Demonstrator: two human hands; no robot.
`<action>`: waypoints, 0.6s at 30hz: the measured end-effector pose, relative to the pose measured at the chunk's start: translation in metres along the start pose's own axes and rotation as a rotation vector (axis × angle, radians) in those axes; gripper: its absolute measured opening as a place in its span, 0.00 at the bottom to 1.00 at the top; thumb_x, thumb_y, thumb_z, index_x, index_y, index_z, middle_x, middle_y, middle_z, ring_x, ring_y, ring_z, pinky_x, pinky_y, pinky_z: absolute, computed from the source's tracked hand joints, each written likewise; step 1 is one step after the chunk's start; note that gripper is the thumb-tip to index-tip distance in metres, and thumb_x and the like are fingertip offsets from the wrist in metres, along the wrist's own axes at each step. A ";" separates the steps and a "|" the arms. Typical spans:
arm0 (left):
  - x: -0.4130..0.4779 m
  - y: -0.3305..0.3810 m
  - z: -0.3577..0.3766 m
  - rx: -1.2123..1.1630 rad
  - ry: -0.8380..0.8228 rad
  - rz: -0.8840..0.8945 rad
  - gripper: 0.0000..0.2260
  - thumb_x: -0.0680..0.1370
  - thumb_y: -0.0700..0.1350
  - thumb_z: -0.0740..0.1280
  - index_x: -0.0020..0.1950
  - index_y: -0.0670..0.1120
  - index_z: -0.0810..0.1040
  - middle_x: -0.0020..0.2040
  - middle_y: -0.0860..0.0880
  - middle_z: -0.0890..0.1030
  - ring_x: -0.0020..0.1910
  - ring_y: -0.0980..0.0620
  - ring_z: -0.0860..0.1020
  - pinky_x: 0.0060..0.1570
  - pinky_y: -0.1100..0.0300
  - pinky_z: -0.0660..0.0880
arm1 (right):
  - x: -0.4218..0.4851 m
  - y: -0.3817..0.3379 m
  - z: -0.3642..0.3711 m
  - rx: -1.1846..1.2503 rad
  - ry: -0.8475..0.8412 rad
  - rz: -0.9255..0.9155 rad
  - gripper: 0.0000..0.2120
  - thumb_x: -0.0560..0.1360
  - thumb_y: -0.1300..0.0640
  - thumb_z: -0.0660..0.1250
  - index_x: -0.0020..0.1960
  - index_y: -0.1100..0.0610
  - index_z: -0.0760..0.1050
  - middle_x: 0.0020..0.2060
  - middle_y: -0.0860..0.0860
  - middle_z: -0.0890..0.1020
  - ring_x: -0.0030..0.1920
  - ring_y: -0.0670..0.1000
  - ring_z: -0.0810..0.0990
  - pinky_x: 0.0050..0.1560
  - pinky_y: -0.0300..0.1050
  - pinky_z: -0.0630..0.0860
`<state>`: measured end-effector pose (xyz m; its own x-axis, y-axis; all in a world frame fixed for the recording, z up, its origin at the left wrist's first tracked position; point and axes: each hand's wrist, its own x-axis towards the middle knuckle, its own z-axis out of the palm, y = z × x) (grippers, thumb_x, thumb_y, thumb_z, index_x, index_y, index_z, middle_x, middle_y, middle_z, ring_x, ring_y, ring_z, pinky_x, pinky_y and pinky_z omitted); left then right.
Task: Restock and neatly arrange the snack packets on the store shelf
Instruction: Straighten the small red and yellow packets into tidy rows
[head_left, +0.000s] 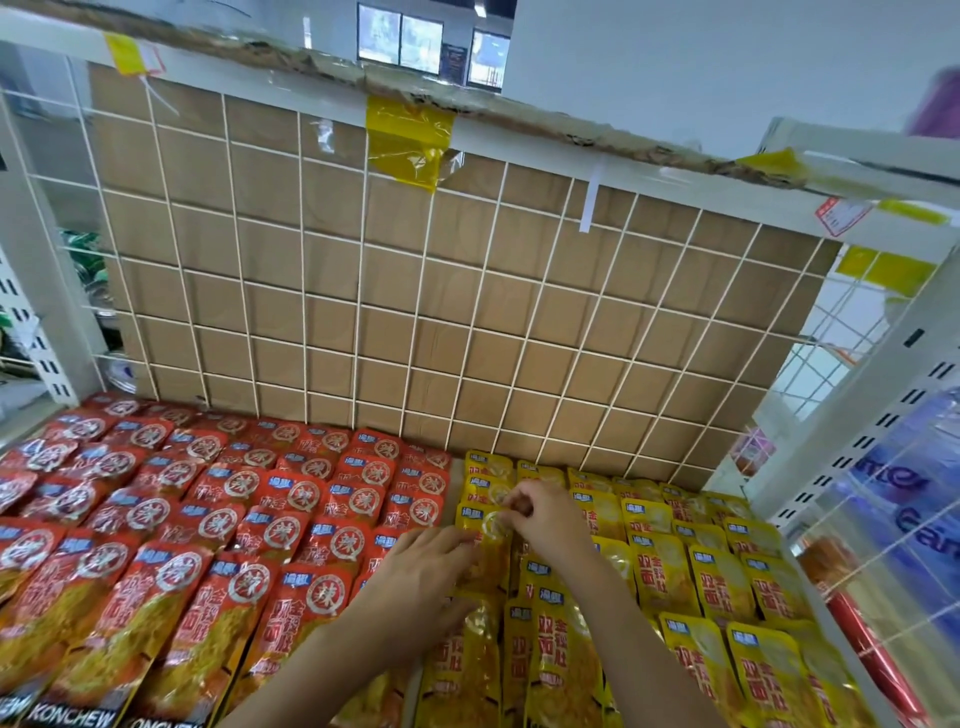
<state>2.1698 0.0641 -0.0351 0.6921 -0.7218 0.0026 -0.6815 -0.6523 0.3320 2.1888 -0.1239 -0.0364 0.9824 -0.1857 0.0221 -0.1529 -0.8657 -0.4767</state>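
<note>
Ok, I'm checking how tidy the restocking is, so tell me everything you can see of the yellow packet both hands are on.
The yellow packet is a glossy, crinkly plastic pouch with a blue logo patch at its top left corner, a pale ring motif and red characters below. It lies lengthwise in the leftmost yellow column, right beside the red packets, overlapping its neighbours. The right hand pinches its top edge. The left hand meets its left side with its fingers; its grip is unclear.

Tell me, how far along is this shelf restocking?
The red packets already lie in tidy rows. The left hand and right hand are setting a yellow packet in the leftmost yellow column. The other yellow packets look slightly uneven, so straightening probably remains.
</note>
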 end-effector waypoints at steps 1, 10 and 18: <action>0.003 0.001 -0.001 0.008 0.015 -0.007 0.25 0.77 0.61 0.52 0.73 0.54 0.61 0.73 0.56 0.60 0.72 0.56 0.57 0.71 0.61 0.49 | 0.001 0.000 0.000 0.000 0.007 -0.003 0.08 0.73 0.52 0.69 0.49 0.56 0.78 0.39 0.46 0.74 0.42 0.45 0.72 0.38 0.38 0.65; 0.023 0.001 0.005 0.123 -0.014 -0.051 0.24 0.79 0.56 0.57 0.74 0.52 0.58 0.75 0.53 0.57 0.74 0.54 0.54 0.72 0.55 0.47 | 0.009 0.008 -0.003 -0.065 0.077 0.035 0.11 0.75 0.48 0.65 0.55 0.50 0.76 0.48 0.47 0.79 0.51 0.48 0.77 0.48 0.41 0.70; 0.031 -0.002 0.014 0.096 -0.031 -0.050 0.28 0.78 0.58 0.59 0.75 0.52 0.56 0.77 0.54 0.53 0.75 0.54 0.49 0.73 0.55 0.43 | 0.036 0.009 -0.002 -0.085 -0.015 0.107 0.08 0.76 0.51 0.65 0.50 0.53 0.80 0.49 0.50 0.81 0.52 0.51 0.78 0.45 0.41 0.70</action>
<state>2.1894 0.0404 -0.0487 0.7191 -0.6936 -0.0417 -0.6668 -0.7057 0.2395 2.2222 -0.1389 -0.0380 0.9613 -0.2730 -0.0380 -0.2651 -0.8778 -0.3990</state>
